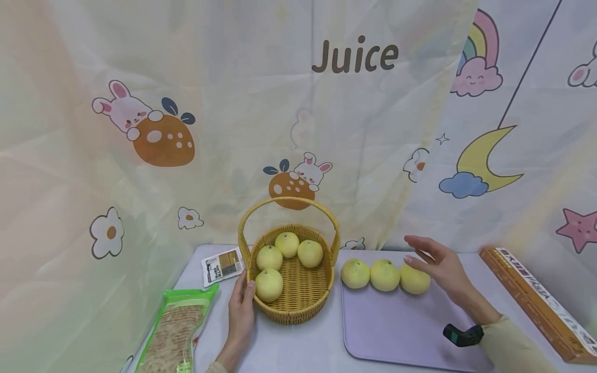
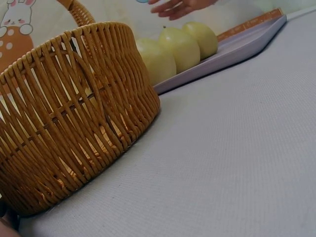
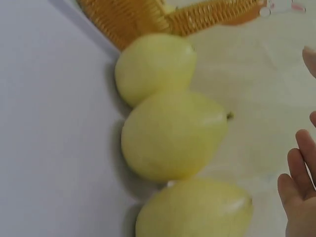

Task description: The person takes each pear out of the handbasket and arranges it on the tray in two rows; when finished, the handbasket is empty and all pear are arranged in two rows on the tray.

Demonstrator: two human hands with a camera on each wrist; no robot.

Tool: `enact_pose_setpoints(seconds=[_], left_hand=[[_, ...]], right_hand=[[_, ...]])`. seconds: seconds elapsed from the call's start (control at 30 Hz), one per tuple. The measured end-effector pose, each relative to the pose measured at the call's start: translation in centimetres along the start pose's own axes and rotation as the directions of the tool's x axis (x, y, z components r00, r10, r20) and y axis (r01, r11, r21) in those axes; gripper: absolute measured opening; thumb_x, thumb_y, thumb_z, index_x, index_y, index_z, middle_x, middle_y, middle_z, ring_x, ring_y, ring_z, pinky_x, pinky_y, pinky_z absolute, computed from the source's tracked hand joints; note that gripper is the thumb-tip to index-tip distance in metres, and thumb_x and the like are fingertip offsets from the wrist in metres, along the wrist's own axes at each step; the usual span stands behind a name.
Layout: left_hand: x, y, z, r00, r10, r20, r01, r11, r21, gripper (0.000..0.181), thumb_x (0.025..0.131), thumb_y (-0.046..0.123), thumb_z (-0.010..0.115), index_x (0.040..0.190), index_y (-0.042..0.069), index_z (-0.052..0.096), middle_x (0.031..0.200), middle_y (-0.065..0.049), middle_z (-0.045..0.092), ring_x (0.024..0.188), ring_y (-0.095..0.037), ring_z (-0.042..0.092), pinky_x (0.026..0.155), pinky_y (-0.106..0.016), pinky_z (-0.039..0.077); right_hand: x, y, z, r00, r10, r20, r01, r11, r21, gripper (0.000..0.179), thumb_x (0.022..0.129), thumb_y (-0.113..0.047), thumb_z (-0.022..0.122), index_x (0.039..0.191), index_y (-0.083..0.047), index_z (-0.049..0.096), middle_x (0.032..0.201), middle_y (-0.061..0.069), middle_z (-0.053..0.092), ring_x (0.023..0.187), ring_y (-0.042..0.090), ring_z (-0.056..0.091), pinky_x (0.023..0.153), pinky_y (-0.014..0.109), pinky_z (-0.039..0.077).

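My left hand (image 1: 241, 311) rests against the left side of a wicker basket (image 1: 289, 314), thumb at its rim and fingers along the outer wall. Several round, pale yellow-green fruits, pear-like with short stems, lie inside, one of them (image 1: 269, 285) nearest that hand. My right hand (image 1: 440, 267) hovers with extended fingers, holding nothing, by the rightmost of three matching fruits (image 1: 415, 281) lined up along the back of a lilac tray (image 1: 401, 326). The right wrist view shows its fingers (image 3: 298, 168) apart from the row, whose middle fruit (image 3: 170, 136) has a visible stem.
Left of the basket lie a green-edged packet (image 1: 174, 326) and a small white pouch (image 1: 223, 267). A long brown pasta box (image 1: 536, 300) lies along the right edge. A printed curtain (image 1: 224, 129) hangs close behind the white table (image 1: 289, 352). The basket's arched handle (image 1: 289, 198) stands upright.
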State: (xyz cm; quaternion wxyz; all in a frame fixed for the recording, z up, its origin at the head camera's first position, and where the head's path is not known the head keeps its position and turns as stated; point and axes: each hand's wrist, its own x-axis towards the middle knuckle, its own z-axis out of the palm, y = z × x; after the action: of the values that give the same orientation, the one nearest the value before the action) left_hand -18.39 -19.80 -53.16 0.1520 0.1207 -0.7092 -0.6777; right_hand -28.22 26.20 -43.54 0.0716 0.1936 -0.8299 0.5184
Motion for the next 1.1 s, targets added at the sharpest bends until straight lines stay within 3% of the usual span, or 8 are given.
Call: enact_pose_setpoints(seconds=[0.13, 0.23, 0.5, 0.63, 0.77, 0.9, 1.1], left_hand=[[0.0, -0.1, 0.1, 1.0, 0.003, -0.005, -0.003, 1.0, -0.008, 0.063, 0.114, 0.04, 0.047, 0.169, 0.014, 0.027, 0.177, -0.013, 0.023, 0.164, -0.037, 0.02, 0.135, -0.056, 0.019], [0.1, -0.1, 0.2, 1.0, 0.006, -0.003, -0.006, 1.0, -0.015, 0.063, 0.114, 0.039, 0.047, 0.169, 0.014, 0.027, 0.177, -0.014, 0.023, 0.164, -0.037, 0.02, 0.135, -0.056, 0.019], [0.3, -0.2, 0.3, 1.0, 0.022, 0.0, -0.022, 0.999, -0.039, 0.061, 0.115, 0.036, 0.047, 0.168, 0.012, 0.029, 0.176, -0.014, 0.027, 0.163, -0.035, 0.025, 0.134, -0.053, 0.022], [0.1, -0.1, 0.3, 1.0, 0.016, 0.0, -0.016, 0.999, -0.041, 0.061, 0.114, 0.036, 0.048, 0.168, 0.013, 0.03, 0.175, -0.013, 0.027, 0.163, -0.035, 0.025, 0.134, -0.053, 0.022], [0.0, 0.0, 0.2, 1.0, 0.01, 0.001, -0.01, 0.999, -0.048, 0.061, 0.114, 0.037, 0.048, 0.168, 0.014, 0.03, 0.176, -0.013, 0.027, 0.163, -0.034, 0.023, 0.135, -0.052, 0.02], [0.0, -0.1, 0.2, 1.0, 0.006, 0.0, -0.006, 0.999, -0.038, 0.062, 0.114, 0.038, 0.048, 0.168, 0.014, 0.029, 0.176, -0.014, 0.026, 0.163, -0.036, 0.023, 0.135, -0.054, 0.02], [0.1, -0.2, 0.1, 1.0, -0.005, -0.008, 0.005, 1.0, -0.02, 0.063, 0.114, 0.041, 0.047, 0.168, 0.014, 0.029, 0.176, -0.012, 0.026, 0.164, -0.034, 0.022, 0.135, -0.054, 0.019]], right_hand=[[0.4, -1.5, 1.3, 0.997, -0.07, -0.035, 0.072, 0.996, 0.056, 0.048, 0.099, -0.011, 0.077, 0.143, 0.0, 0.06, 0.139, -0.01, 0.066, 0.125, -0.007, 0.058, 0.105, 0.006, 0.049], [0.8, -2.5, 2.2, 0.994, -0.103, -0.037, 0.106, 0.992, 0.074, 0.048, 0.097, -0.008, 0.078, 0.141, 0.001, 0.061, 0.136, -0.013, 0.067, 0.125, -0.006, 0.059, 0.106, 0.007, 0.049], [1.5, -4.7, 5.1, 0.984, -0.171, 0.041, 0.164, 0.978, 0.128, 0.058, 0.094, -0.003, 0.079, 0.148, -0.006, 0.058, 0.143, 0.019, 0.065, 0.126, 0.004, 0.065, 0.106, 0.016, 0.054], [1.8, -5.8, 6.6, 0.975, -0.2, 0.101, 0.181, 0.968, 0.171, 0.061, 0.093, -0.002, 0.081, 0.149, -0.012, 0.058, 0.14, 0.024, 0.065, 0.124, 0.012, 0.068, 0.106, 0.02, 0.057], [2.2, -7.3, 8.5, 0.948, -0.269, 0.173, 0.231, 0.95, 0.211, 0.061, 0.093, 0.0, 0.079, 0.149, -0.008, 0.057, 0.135, 0.025, 0.068, 0.118, 0.022, 0.072, 0.105, 0.025, 0.059], [2.4, -8.9, 10.4, 0.901, -0.346, 0.263, 0.287, 0.928, 0.236, 0.062, 0.094, -0.001, 0.079, 0.151, -0.006, 0.054, 0.136, 0.022, 0.069, 0.118, 0.029, 0.073, 0.105, 0.032, 0.06], [3.3, -11.2, 12.8, 0.859, -0.373, 0.35, 0.295, 0.92, 0.257, 0.06, 0.099, -0.01, 0.076, 0.154, -0.013, 0.053, 0.142, 0.014, 0.068, 0.123, 0.03, 0.071, 0.107, 0.039, 0.06]])
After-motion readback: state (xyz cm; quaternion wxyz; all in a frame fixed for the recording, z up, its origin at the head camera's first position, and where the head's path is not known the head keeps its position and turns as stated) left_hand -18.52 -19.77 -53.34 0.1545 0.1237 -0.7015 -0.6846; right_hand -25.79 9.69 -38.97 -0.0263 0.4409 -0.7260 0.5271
